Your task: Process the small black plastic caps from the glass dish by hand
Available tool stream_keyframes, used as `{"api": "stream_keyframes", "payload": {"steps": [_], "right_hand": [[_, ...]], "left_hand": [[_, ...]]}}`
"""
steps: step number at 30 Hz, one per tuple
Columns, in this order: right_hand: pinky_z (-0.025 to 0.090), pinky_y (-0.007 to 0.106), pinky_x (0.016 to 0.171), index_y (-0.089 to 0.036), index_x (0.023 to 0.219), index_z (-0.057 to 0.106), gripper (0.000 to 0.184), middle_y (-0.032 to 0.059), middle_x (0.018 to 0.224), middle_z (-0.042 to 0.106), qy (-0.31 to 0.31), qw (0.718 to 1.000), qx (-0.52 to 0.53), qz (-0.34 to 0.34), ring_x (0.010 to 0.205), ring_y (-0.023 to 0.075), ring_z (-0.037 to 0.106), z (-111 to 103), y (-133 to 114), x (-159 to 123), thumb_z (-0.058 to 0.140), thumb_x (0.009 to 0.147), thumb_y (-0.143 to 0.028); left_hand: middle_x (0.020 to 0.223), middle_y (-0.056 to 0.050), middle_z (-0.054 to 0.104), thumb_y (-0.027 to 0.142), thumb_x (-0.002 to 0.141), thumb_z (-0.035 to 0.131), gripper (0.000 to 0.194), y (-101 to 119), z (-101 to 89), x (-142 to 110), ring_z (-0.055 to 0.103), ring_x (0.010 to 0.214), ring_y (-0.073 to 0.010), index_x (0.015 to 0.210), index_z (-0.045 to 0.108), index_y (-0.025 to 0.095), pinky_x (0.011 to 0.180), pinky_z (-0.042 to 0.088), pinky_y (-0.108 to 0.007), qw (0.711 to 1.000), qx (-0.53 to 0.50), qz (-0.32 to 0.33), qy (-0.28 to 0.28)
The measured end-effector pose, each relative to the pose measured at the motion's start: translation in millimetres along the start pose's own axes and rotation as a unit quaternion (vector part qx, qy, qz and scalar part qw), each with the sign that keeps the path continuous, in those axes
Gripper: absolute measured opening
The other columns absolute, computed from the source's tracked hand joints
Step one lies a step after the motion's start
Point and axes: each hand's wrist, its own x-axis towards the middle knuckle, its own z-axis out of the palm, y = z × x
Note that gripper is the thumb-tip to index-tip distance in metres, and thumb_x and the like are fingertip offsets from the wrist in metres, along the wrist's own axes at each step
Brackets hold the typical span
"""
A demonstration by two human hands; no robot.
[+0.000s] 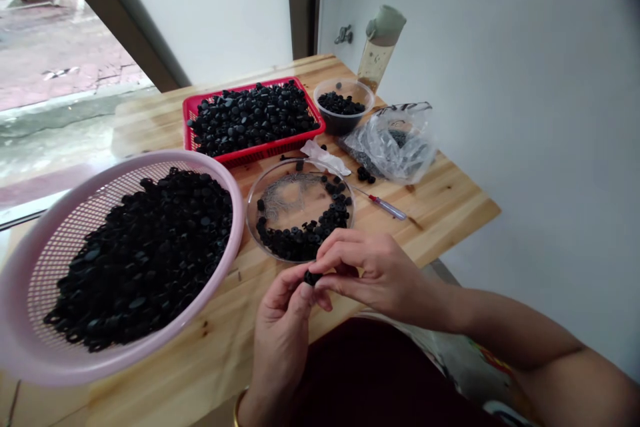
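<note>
A small round black part point(312, 277) is pinched between my two hands at the table's near edge; its exact kind is too small to tell. My left hand point(287, 320) grips it from below with thumb and fingertips. From the right, my right hand point(367, 273) closes its fingertips on the same piece. Just beyond my hands lies a clear round dish point(251, 230), with small black parts along its near and right sides and thin metal pins point(283, 197) toward the back left.
At left stands a pink basket point(237, 213) heaped with black parts. Behind are a red basket point(187, 110), a plastic bowl point(370, 103) and a clear bag point(415, 153), all holding black parts. A screwdriver point(387, 207) lies right of the dish. A bottle point(383, 47) stands by the wall.
</note>
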Motion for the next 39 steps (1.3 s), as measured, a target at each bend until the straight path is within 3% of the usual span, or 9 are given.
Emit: {"api": "stream_keyframes", "payload": {"steps": [8, 20, 24, 27, 29, 32, 34, 39], "right_hand": [[0.055, 0.022, 0.067, -0.016, 0.097, 0.077, 0.006, 0.0053, 0.092, 0.069, -0.024, 1.000, 0.012, -0.006, 0.076, 0.0127, 0.066, -3.8, 0.7, 5.4, 0.072, 0.095, -0.018], [0.058, 0.023, 0.071, -0.018, 0.101, 0.080, 0.009, 0.0053, 0.095, 0.070, -0.054, 0.997, 0.063, -0.006, 0.080, 0.0130, 0.069, -4.1, 7.4, 5.6, 0.074, 0.095, -0.022], [0.057, 0.023, 0.071, -0.016, 0.101, 0.080, 0.009, 0.0054, 0.094, 0.069, -0.056, 0.996, 0.069, -0.008, 0.081, 0.0126, 0.069, -3.0, 4.8, 4.9, 0.074, 0.095, -0.019], [0.054, 0.021, 0.067, -0.017, 0.096, 0.079, 0.005, 0.0035, 0.094, 0.067, -0.072, 0.988, 0.131, 0.030, 0.076, 0.0102, 0.065, -2.3, 3.9, 7.3, 0.078, 0.091, -0.017], [0.050, 0.018, 0.061, -0.017, 0.094, 0.075, 0.015, -0.0008, 0.088, 0.064, -0.082, 0.966, 0.221, 0.105, 0.069, 0.0069, 0.059, -2.0, 4.8, 10.1, 0.085, 0.083, -0.016], [0.044, 0.015, 0.054, -0.019, 0.093, 0.065, 0.048, -0.0078, 0.078, 0.061, -0.101, 0.895, 0.357, 0.247, 0.061, 0.0046, 0.052, -2.3, 8.5, 14.5, 0.098, 0.059, -0.011], [0.045, 0.015, 0.054, -0.018, 0.092, 0.063, 0.058, -0.0084, 0.077, 0.064, -0.124, 0.852, 0.396, 0.319, 0.060, 0.0049, 0.053, -3.3, 11.7, 16.4, 0.100, 0.048, -0.009], [0.040, 0.016, 0.048, -0.014, 0.083, 0.072, 0.035, -0.0059, 0.062, 0.068, -0.214, 0.792, 0.424, 0.384, 0.053, 0.0058, 0.055, -4.1, 16.3, 15.7, 0.096, 0.059, -0.021]], "left_hand": [[0.075, -0.002, 0.076, 0.038, 0.081, 0.086, 0.022, 3.5, -2.1, 2.4, 0.066, 0.062, -0.0131, 0.095, 0.082, 0.021, 0.069, 0.059, -0.029, 0.999, 0.041, 0.011, 0.013], [0.080, -0.003, 0.075, 0.037, 0.088, 0.079, 0.022, 4.4, -14.4, -2.5, 0.068, 0.070, -0.0161, 0.102, 0.080, 0.020, 0.079, 0.056, -0.032, 0.997, 0.066, -0.023, -0.038], [0.082, -0.003, 0.076, 0.033, 0.091, 0.076, 0.018, 4.1, -17.9, -6.5, 0.069, 0.073, -0.0163, 0.104, 0.079, 0.021, 0.081, 0.056, -0.031, 0.996, 0.067, -0.011, -0.050], [0.086, -0.004, 0.076, 0.030, 0.096, 0.071, 0.017, 4.9, -21.5, -10.0, 0.070, 0.082, -0.0180, 0.109, 0.079, 0.023, 0.084, 0.056, -0.031, 0.992, 0.102, 0.010, -0.067], [0.096, -0.004, 0.076, 0.028, 0.098, 0.068, 0.017, 6.1, -21.8, -11.4, 0.070, 0.090, -0.0185, 0.111, 0.079, 0.027, 0.087, 0.056, -0.030, 0.987, 0.135, 0.043, -0.080], [0.111, -0.004, 0.070, 0.026, 0.099, 0.067, 0.018, 8.0, -18.6, -11.5, 0.065, 0.106, -0.0187, 0.110, 0.079, 0.033, 0.096, 0.053, -0.030, 0.969, 0.183, 0.127, -0.104], [0.117, -0.003, 0.063, 0.026, 0.100, 0.065, 0.019, 8.0, -16.2, -10.8, 0.060, 0.115, -0.0183, 0.110, 0.078, 0.034, 0.104, 0.050, -0.031, 0.954, 0.220, 0.173, -0.110], [0.132, -0.003, 0.054, 0.024, 0.102, 0.060, 0.022, 2.9, -18.3, -9.9, 0.049, 0.133, -0.0184, 0.116, 0.074, 0.035, 0.115, 0.040, -0.033, 0.925, 0.276, 0.232, -0.119]]}}
